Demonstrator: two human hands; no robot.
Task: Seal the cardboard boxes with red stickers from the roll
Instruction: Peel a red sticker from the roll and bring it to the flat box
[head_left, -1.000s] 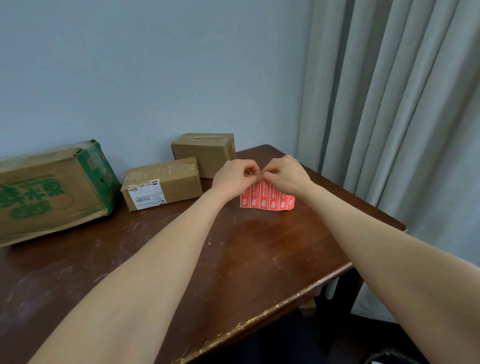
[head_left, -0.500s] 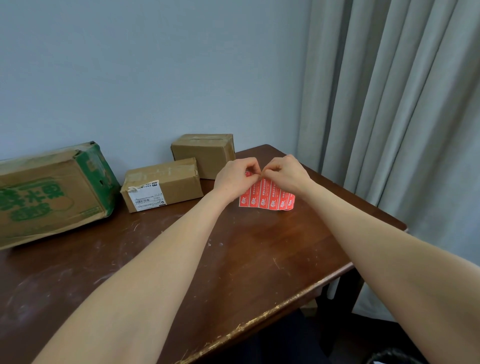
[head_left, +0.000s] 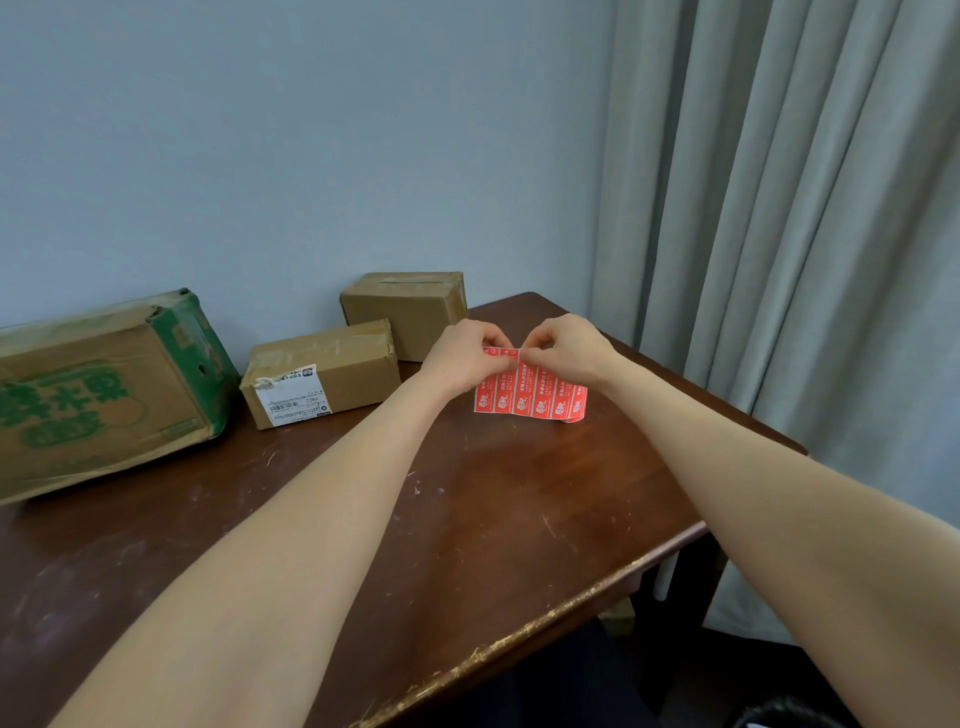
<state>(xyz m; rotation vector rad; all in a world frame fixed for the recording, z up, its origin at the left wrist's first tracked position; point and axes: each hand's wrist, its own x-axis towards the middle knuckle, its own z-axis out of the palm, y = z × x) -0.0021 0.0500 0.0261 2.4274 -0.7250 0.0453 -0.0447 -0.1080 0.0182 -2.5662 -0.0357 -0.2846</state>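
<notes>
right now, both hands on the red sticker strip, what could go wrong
The left hand and right hand both pinch the top edge of the red sticker strip, where stickers sit side by side: one may tear or lift its neighbour. The cardboard boxes lie off to the left, so a peeled sticker might fold or stick to fingers on the way.

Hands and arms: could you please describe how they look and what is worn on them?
The left hand and right hand are bare, and the left arm and right arm too: no sleeves, gloves, watch or bracelet in view.
</notes>
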